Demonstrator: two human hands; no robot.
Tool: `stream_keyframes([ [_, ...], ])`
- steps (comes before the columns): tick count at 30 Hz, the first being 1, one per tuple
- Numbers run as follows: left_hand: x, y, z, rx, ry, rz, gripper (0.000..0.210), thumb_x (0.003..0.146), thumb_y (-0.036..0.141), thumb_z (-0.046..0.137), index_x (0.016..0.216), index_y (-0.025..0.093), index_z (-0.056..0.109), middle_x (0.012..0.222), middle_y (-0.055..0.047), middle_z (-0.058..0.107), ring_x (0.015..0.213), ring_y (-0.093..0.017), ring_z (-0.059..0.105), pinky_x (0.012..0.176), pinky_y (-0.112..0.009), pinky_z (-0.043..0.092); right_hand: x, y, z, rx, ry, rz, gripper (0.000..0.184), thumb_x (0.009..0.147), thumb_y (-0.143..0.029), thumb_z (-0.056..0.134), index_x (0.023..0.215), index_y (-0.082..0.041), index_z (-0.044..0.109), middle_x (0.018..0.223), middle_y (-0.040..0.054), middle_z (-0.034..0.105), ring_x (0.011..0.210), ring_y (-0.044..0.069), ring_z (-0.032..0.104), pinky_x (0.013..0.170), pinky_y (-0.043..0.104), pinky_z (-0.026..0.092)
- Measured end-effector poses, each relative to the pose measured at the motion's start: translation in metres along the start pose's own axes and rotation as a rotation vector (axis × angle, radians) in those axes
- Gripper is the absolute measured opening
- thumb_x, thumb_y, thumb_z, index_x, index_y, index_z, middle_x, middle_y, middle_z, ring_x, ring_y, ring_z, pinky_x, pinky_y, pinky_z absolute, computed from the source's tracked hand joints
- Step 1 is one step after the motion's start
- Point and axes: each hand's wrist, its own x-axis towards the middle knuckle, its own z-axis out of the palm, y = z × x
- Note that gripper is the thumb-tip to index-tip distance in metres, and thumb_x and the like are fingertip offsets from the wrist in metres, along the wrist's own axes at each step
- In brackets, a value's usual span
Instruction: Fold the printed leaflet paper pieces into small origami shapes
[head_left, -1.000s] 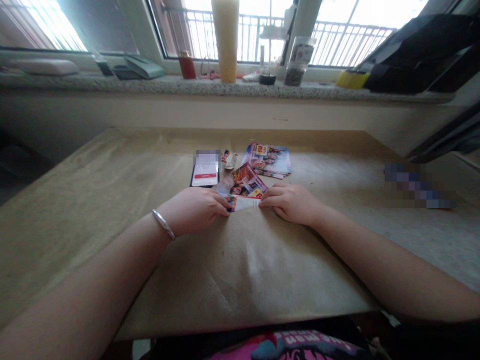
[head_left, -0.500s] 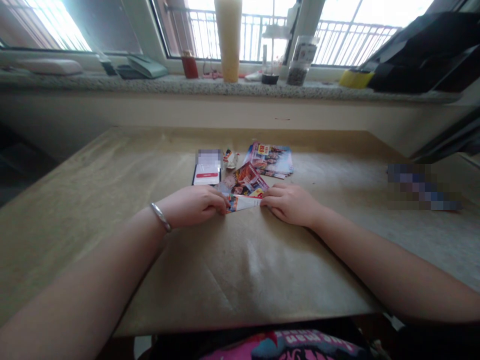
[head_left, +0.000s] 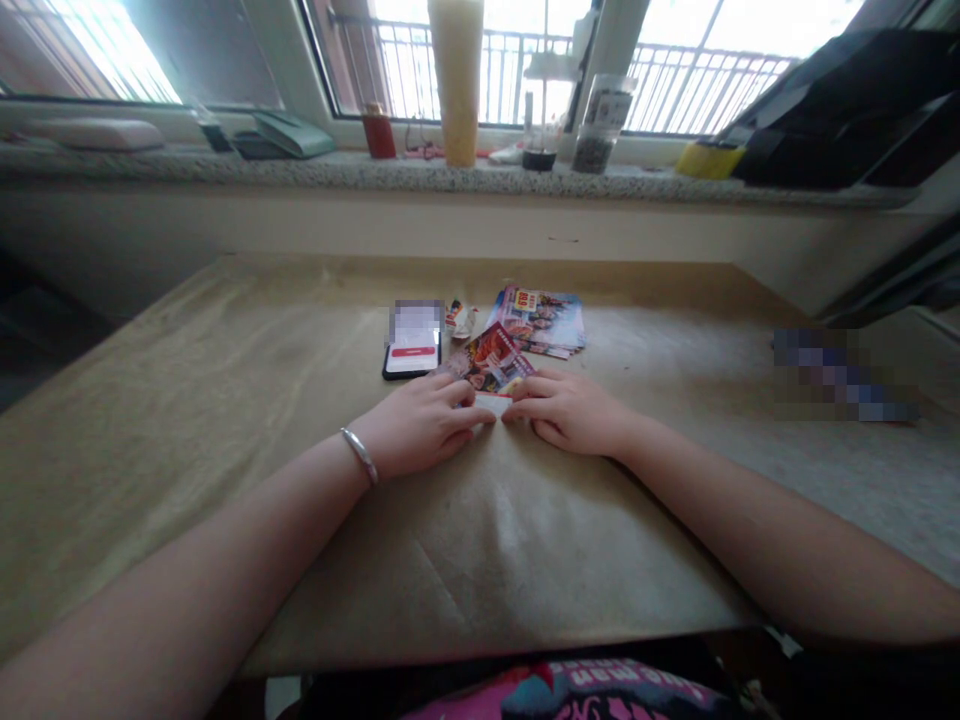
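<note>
A colourful printed flyer (head_left: 491, 362) lies on the table between my hands, one corner pointing towards the window. Along its near edge a white strip (head_left: 493, 405) shows, which looks like a folded-over part. My left hand (head_left: 420, 422), with a silver bangle on the wrist, rests on the left end of this strip, index finger stretched along it. From the other side my right hand (head_left: 576, 410) pinches and presses the right end. Both index fingertips nearly meet at the near edge. My fingers cover the ends of the strip.
Left of the flyer lies a phone (head_left: 413, 350) with a lit screen. Beside it sits a crumpled or folded paper piece (head_left: 460, 320). A stack of flyers (head_left: 551, 320) lies behind. A blurred-out object (head_left: 844, 375) is at far right. Bottles and jars line the windowsill (head_left: 300, 172).
My left hand has slid right along the white strip, and its index finger has straightened. My right fingertips have shifted slightly left. Less of the strip shows; more of the phone does.
</note>
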Motion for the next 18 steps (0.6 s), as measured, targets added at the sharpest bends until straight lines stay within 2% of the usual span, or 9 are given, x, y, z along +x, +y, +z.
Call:
stream_keyframes([
  [3, -0.001, -0.003, -0.004, -0.022, -0.003, 0.017, 0.030, 0.094, 0.026, 0.041, 0.115, 0.024, 0.062, 0.103, -0.007, 0.061, 0.098, -0.020, 0.054, 0.088, -0.034, 0.045, -0.002, 0.001, -0.004, -0.006, -0.015, -0.001, 0.034, 0.079, -0.010, 0.049, 0.106, -0.021, 0.067, 0.109, 0.0061, 0.064, 0.097, 0.020, 0.054, 0.082, 0.033, 0.046],
  [8, -0.001, -0.005, -0.016, -0.016, -0.075, 0.030, 0.029, 0.089, 0.024, 0.046, 0.110, 0.027, 0.065, 0.103, -0.005, 0.065, 0.089, -0.019, 0.059, 0.081, -0.033, 0.048, -0.010, 0.009, -0.008, -0.020, -0.018, 0.052, 0.033, 0.080, -0.011, 0.048, 0.100, -0.023, 0.070, 0.101, 0.0044, 0.068, 0.092, 0.018, 0.058, 0.081, 0.031, 0.046],
  [13, -0.004, -0.009, -0.020, -0.115, -0.120, -0.009, 0.030, 0.083, 0.018, 0.047, 0.099, 0.025, 0.071, 0.111, -0.001, 0.066, 0.095, -0.019, 0.061, 0.087, -0.033, 0.048, -0.019, 0.015, -0.011, -0.010, -0.016, 0.101, 0.034, 0.079, -0.009, 0.047, 0.095, -0.024, 0.073, 0.099, 0.0032, 0.070, 0.090, 0.017, 0.062, 0.080, 0.030, 0.047],
  [18, -0.007, -0.016, -0.021, -0.249, -0.182, -0.023, 0.033, 0.078, 0.015, 0.050, 0.098, 0.027, 0.072, 0.116, 0.003, 0.065, 0.104, -0.018, 0.059, 0.093, -0.030, 0.046, -0.024, 0.020, -0.014, -0.023, -0.050, 0.151, 0.035, 0.078, -0.009, 0.046, 0.093, -0.024, 0.074, 0.100, 0.0033, 0.070, 0.088, 0.017, 0.063, 0.079, 0.030, 0.047],
])
